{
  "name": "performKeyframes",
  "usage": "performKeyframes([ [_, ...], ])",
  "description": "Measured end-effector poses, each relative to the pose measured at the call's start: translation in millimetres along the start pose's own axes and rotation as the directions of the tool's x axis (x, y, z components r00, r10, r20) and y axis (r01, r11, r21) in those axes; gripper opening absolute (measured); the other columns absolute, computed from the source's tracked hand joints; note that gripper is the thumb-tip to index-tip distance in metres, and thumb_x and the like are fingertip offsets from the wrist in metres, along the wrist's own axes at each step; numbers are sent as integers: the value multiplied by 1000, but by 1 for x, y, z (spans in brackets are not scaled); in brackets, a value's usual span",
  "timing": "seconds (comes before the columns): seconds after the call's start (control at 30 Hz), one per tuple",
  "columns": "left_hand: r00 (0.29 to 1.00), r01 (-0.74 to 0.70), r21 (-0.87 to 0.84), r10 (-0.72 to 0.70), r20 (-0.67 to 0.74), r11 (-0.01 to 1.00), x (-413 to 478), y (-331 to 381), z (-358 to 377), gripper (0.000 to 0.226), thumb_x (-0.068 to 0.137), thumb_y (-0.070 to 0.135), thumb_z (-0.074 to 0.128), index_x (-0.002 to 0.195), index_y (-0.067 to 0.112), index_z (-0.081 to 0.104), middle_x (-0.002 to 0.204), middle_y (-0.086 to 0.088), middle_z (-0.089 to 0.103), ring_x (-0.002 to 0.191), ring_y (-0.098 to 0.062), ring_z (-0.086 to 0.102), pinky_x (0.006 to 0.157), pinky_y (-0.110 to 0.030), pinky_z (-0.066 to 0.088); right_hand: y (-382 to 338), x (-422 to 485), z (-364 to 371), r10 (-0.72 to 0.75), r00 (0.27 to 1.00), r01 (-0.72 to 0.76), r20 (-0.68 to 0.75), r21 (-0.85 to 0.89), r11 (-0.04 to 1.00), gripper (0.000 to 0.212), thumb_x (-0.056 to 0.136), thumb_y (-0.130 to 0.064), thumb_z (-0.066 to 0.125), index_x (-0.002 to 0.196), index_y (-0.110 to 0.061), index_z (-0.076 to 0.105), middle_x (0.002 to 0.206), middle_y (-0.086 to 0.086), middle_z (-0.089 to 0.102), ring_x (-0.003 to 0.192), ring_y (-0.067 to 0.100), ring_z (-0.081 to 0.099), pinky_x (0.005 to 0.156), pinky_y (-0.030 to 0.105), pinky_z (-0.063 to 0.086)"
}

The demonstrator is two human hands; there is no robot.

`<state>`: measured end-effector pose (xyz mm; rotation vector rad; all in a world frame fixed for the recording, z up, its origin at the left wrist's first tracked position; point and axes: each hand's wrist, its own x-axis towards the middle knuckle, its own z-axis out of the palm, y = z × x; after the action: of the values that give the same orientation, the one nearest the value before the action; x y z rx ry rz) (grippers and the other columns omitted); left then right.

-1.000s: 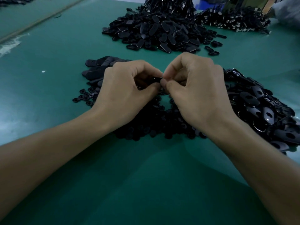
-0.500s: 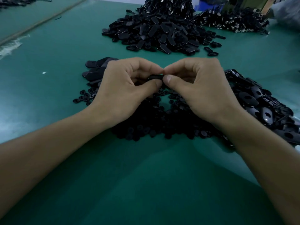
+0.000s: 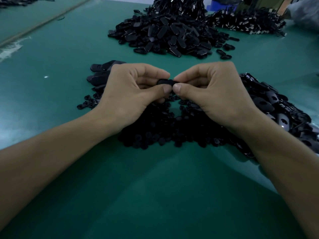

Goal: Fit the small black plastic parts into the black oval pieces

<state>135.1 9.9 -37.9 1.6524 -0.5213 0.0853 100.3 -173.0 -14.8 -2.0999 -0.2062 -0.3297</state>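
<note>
Two bare hands meet above a green table (image 3: 51, 118). The left hand (image 3: 131, 94) and right hand (image 3: 215, 94) both pinch one black oval piece (image 3: 164, 82) between thumbs and forefingers, over a heap of small black parts (image 3: 172, 131). Oval pieces lie piled to the right (image 3: 276, 107) and farther back (image 3: 169, 31).

We can read no text, label, brand, number or sign. The black oval plastic pieces (image 3: 164, 35) heaped at the far side are too small and dark for us to make out any marking, and we see no lettering on the green bench (image 3: 155, 195).
</note>
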Motion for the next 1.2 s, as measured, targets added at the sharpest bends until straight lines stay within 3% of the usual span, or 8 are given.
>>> performKeyframes([
  [0.27,1000,7,-4,-7,5,1000,0,0,-1,19,80,3,80,91,16,72,81,-1,78,66,-10,73,67,-18,57,-6,0,4,-35,999,32,-25,-88,996,13,85,-19,78,81,-29,70,72,-10,71,67,-1,67,64,13,49],
  [0.43,1000,-11,-2,11,-14,1000,2,0,-3,18,80,4,82,89,16,73,78,-1,78,66,-13,74,67,-19,57,-11,1,3,-48,997,41,-54,-124,991,12,84,-17,77,79,-27,71,72,-9,71,66,0,68,65,18,54],
  [0.87,995,-88,130,92,-28,988,6,-5,-8,16,79,14,85,83,26,74,74,3,77,64,-16,74,65,-24,60,-9,4,3,-33,999,29,-34,-115,993,10,91,-17,70,93,-25,75,80,-12,72,76,1,68,73,18,54],
  [0.97,985,-95,217,123,-119,971,9,-7,-11,17,83,14,82,86,28,73,75,7,76,65,-11,74,66,-21,58,-6,8,-4,-17,998,-2,-64,-283,959,26,102,-17,55,123,-23,69,107,-16,69,94,-7,61,88,11,47],
  [1.07,963,-100,302,169,-209,948,12,-7,-18,17,86,17,76,95,31,74,76,14,76,67,-5,73,69,-17,57,9,13,-23,77,996,-93,-53,-606,790,45,103,-7,45,148,-13,47,150,5,49,139,20,43,116,34,34],
  [1.13,953,-86,344,178,-244,935,14,-7,-22,20,89,19,73,104,32,74,75,18,74,66,-2,72,68,-14,56,20,17,-33,192,981,-160,-38,-720,675,51,102,-7,43,152,-11,38,157,10,39,146,30,31,119,47,28],
  [1.2,947,-80,383,190,-259,920,16,-9,-26,22,90,19,73,111,28,74,76,18,74,65,-1,71,69,-15,56,25,18,-37,291,957,-205,-15,-745,635,52,102,-12,42,154,-13,35,159,10,35,147,32,29,118,51,28],
])
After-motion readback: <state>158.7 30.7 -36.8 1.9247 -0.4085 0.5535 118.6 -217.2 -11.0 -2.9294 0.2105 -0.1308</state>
